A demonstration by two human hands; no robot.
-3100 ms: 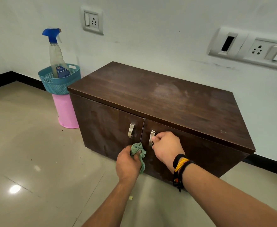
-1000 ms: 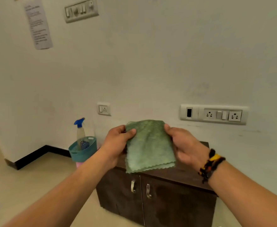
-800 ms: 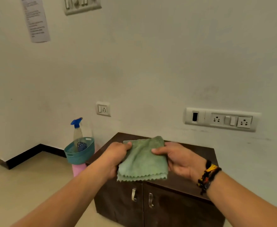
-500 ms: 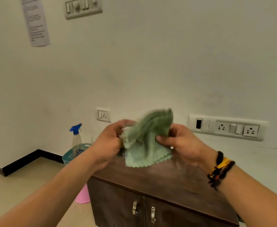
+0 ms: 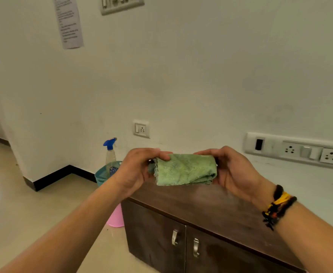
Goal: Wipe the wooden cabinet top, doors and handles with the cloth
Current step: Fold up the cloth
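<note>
A green cloth (image 5: 185, 169), folded into a small wad, is held in the air above the dark wooden cabinet (image 5: 207, 207). My left hand (image 5: 140, 170) grips its left end and my right hand (image 5: 234, 172) grips its right end. Below, the cabinet's two doors are closed, each with a metal handle: the left handle (image 5: 174, 237) and the right handle (image 5: 196, 247). The far part of the cabinet top is hidden behind my hands and the cloth.
A blue-topped spray bottle (image 5: 110, 152) stands in a teal basket (image 5: 102, 174) on a pink bin (image 5: 116, 217) left of the cabinet. White wall behind carries sockets (image 5: 141, 129), a long switch panel (image 5: 297, 150) and a paper notice (image 5: 68, 21). Tiled floor (image 5: 24, 209) lies left.
I stood up from the cabinet doors, where the left hand held the cloth. Both hands opened it flat, then folded it into a small wad held between them.
</note>
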